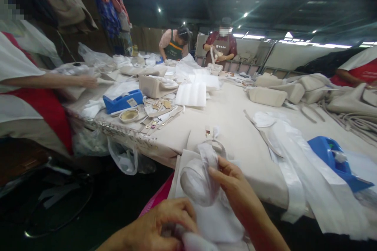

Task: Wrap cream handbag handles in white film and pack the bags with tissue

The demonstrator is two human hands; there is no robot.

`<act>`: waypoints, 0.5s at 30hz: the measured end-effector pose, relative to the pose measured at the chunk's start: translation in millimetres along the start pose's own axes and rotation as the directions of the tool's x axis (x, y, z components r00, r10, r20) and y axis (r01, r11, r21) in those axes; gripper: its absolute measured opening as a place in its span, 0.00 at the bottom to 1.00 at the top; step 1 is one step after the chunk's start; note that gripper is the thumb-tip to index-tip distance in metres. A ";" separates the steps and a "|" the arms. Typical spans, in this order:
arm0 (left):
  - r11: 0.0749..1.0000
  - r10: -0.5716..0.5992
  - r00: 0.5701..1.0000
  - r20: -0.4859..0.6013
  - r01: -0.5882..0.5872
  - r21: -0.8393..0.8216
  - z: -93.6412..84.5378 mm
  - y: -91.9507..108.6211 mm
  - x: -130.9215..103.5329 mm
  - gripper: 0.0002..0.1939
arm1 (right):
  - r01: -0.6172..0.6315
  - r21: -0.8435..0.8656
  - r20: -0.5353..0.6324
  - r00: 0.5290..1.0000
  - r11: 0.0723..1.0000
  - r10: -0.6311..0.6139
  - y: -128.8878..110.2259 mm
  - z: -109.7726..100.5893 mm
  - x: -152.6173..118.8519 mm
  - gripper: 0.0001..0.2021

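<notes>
Left fingers (pixel 184 219) clamp white wrapping (pixel 198 242) while, just beyond them, right fingers (pixel 216 174) pinch a white-wrapped loop (pixel 197 184) by its right edge, probably the best hold on something light, soft and slippery.

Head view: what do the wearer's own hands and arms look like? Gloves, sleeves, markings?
Left hand and right hand are both bare, no gloves. The forearms taper to the wrists and are uncovered as far as they show: no sleeve, cuff, watch, cable or marking visible. Left fingers are partly hidden, so I can't rule out a ring there.
</notes>
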State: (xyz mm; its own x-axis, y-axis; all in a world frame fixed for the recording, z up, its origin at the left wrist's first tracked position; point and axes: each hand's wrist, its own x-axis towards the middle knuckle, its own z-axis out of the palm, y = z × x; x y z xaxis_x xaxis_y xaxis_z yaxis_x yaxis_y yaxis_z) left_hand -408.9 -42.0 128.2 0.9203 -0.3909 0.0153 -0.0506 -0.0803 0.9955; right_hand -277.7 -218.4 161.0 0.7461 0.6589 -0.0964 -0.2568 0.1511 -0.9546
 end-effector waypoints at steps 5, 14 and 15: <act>0.959 -0.008 0.943 0.333 -0.087 0.270 -15.1 29.6 5.9 0.32 | 0.000 0.032 -0.033 0.999 0.999 0.002 -22.8 1.9 26.0 0.09; 0.938 0.277 0.937 -0.214 -0.215 0.273 -41.0 41.8 22.1 0.14 | -0.023 0.305 0.057 0.998 0.952 0.006 -42.4 14.8 50.8 0.12; 0.941 0.288 0.902 -0.323 -0.204 0.269 -41.4 38.9 27.0 0.11 | -0.024 0.317 0.082 0.997 0.948 -0.003 -43.6 16.4 53.4 0.12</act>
State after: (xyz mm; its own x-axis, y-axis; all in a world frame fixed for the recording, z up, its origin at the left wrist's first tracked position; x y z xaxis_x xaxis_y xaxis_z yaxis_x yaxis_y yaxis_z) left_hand -370.0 -17.7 171.3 0.9405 -0.0797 0.3304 -0.3398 -0.2427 0.9086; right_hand -236.7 -177.7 202.1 0.6940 0.7165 -0.0706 -0.4559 0.3615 -0.8133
